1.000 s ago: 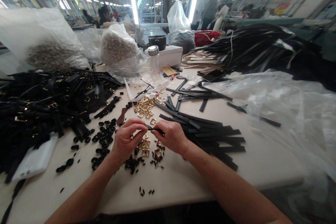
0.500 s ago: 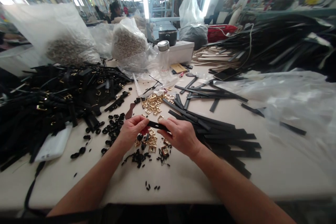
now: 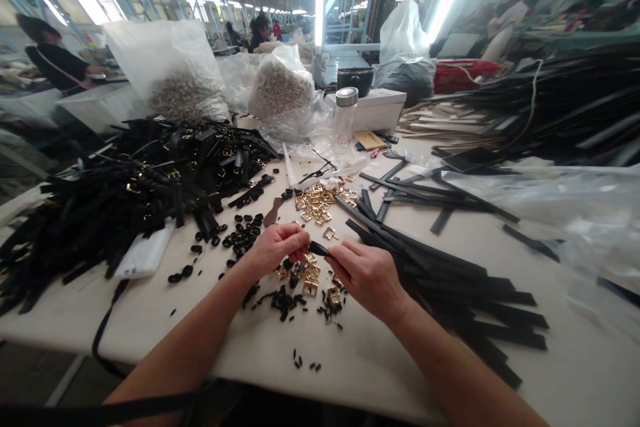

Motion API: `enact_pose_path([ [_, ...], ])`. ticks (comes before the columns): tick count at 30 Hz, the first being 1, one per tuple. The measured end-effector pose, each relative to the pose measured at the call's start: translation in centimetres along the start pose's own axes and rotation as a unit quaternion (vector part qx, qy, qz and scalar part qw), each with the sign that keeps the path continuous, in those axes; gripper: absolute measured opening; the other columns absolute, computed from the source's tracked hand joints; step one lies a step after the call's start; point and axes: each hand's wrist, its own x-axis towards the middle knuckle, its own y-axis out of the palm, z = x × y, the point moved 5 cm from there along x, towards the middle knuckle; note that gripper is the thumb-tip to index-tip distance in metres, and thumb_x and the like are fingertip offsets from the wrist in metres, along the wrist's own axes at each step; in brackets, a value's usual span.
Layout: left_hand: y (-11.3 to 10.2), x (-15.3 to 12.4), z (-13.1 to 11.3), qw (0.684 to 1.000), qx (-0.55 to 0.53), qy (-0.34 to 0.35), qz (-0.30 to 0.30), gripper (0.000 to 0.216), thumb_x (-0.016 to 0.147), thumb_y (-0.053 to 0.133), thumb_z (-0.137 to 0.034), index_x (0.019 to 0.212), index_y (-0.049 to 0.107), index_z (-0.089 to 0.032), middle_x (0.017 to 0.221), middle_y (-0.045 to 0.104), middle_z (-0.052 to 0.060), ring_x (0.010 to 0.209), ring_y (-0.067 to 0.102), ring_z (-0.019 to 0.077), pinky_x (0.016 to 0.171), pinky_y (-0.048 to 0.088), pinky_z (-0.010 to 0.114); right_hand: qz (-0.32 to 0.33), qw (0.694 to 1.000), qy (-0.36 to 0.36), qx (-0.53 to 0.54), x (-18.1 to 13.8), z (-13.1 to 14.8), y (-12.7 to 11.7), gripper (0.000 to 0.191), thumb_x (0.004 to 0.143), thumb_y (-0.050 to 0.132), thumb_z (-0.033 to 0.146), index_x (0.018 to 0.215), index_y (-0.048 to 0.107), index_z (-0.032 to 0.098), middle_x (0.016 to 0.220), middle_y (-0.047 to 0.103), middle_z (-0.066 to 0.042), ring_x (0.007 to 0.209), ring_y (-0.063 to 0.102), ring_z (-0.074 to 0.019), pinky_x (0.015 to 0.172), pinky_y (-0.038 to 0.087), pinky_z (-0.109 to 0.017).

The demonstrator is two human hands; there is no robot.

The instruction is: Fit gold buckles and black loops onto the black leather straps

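My right hand [image 3: 367, 275] pinches a narrow black strap [image 3: 319, 249] whose pointed tip sticks out toward the left. My left hand [image 3: 278, 246] is closed in a pinch at that tip; what its fingers hold is hidden. Both hands hover just above a scatter of small gold buckles [image 3: 309, 273] and tiny black loops [image 3: 283, 298] on the pale table [image 3: 250, 353]. A stack of loose black straps [image 3: 450, 280] lies directly right of my right hand.
A large heap of finished black straps with buckles [image 3: 130, 193] fills the left side, a white phone [image 3: 145, 255] at its edge. More gold buckles [image 3: 320, 201], bags of parts [image 3: 283, 90], a clear bottle [image 3: 345, 117] and a white box [image 3: 377, 107] stand behind. Clear plastic sheeting [image 3: 565, 200] covers the right.
The view has swung left and the hands sit further right in it. The strap has been drawn through my right hand, so only its short pointed tip shows between the hands.
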Motion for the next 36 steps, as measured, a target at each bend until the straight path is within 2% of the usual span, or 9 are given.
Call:
enact_pose_path([
  [2,-2.8,0.0,-0.8,0.993,0.073,0.039,-0.082,0.035,0.078,0.066,-0.051,0.074,0.067,-0.017,0.067,0.066,0.002,0.058,0.059,0.0127,0.058,0.047,0.024,-0.003,1.000,-0.005,-0.016,0.1,0.0,-0.3,0.030,0.097,0.051,0.027,0.070,0.060,0.017,0.063,0.054,0.001,0.054,0.044,-0.0098,0.056,0.026,-0.027],
  [5,-6.7,-0.4,-1.7,0.950,0.239,0.069,-0.189,0.031,0.079,0.064,-0.049,0.076,0.068,-0.018,0.064,0.064,-0.001,0.059,0.057,0.0138,0.059,0.044,0.025,-0.008,0.999,-0.013,-0.046,0.2,-0.2,-0.7,0.029,0.096,0.052,0.025,0.068,0.059,0.017,0.063,0.054,0.001,0.055,0.043,-0.0101,0.056,0.025,-0.027],
  [9,-8.1,-0.9,-2.1,0.899,0.412,0.042,-0.142,0.024,0.078,0.062,-0.042,0.072,0.070,-0.020,0.063,0.065,-0.002,0.060,0.056,0.0153,0.060,0.041,0.026,-0.010,0.997,-0.028,-0.070,0.1,-0.2,-0.9,0.030,0.095,0.051,0.023,0.067,0.057,0.017,0.063,0.053,0.001,0.056,0.043,-0.0101,0.056,0.025,-0.027],
  [12,-8.0,-1.3,-2.4,0.888,0.448,0.032,-0.103,0.020,0.076,0.061,-0.038,0.074,0.072,-0.022,0.071,0.069,-0.001,0.067,0.060,0.0172,0.065,0.042,0.027,0.001,0.997,-0.028,-0.071,0.0,-0.2,-0.6,0.029,0.095,0.051,0.023,0.067,0.056,0.017,0.064,0.054,0.001,0.056,0.043,-0.0100,0.056,0.025,-0.027],
  [16,-8.3,-1.3,-1.9,0.884,0.455,0.010,-0.104,0.017,0.071,0.065,-0.038,0.075,0.074,-0.024,0.076,0.071,0.001,0.072,0.061,0.0196,0.069,0.042,0.029,0.011,0.998,-0.013,-0.067,0.0,-0.4,-0.2,0.028,0.095,0.051,0.024,0.067,0.056,0.017,0.064,0.055,0.001,0.055,0.043,-0.0097,0.055,0.024,-0.028],
  [22,-8.3,-0.6,-0.8,0.907,0.398,0.028,-0.135,0.003,0.061,0.074,-0.029,0.063,0.074,-0.026,0.067,0.069,0.001,0.064,0.057,0.0198,0.062,0.039,0.028,0.025,0.998,0.000,-0.052,-0.1,-0.8,0.2,0.030,0.096,0.049,0.026,0.068,0.056,0.018,0.066,0.057,0.000,0.055,0.044,-0.0097,0.055,0.024,-0.027],
  [25,-7.7,-0.5,-0.9,0.935,0.318,0.036,-0.151,0.011,0.062,0.077,-0.033,0.062,0.071,-0.024,0.060,0.065,-0.001,0.057,0.053,0.0164,0.056,0.037,0.026,0.022,0.999,0.009,-0.034,-0.1,-0.8,0.2,0.030,0.097,0.048,0.028,0.071,0.057,0.018,0.068,0.058,0.000,0.055,0.045,-0.0097,0.056,0.025,-0.027],
  [31,-4.2,-0.1,-0.4,0.990,0.077,0.004,-0.120,0.028,0.063,0.081,-0.041,0.066,0.065,-0.018,0.063,0.067,0.002,0.059,0.060,0.0143,0.056,0.044,0.023,-0.009,1.000,0.029,0.001,-0.1,-0.6,-0.1,0.028,0.097,0.049,0.031,0.075,0.060,0.018,0.069,0.060,0.000,0.056,0.047,-0.0100,0.056,0.027,-0.027],
  [36,-1.3,0.0,0.5,0.996,-0.053,-0.031,-0.067,0.033,0.065,0.081,-0.045,0.072,0.068,-0.016,0.074,0.072,0.005,0.068,0.067,0.0153,0.058,0.048,0.022,-0.031,0.998,0.059,0.014,-0.1,-1.1,-0.1,0.026,0.095,0.050,0.030,0.075,0.061,0.018,0.071,0.061,0.000,0.059,0.050,-0.0102,0.057,0.029,-0.026],
])
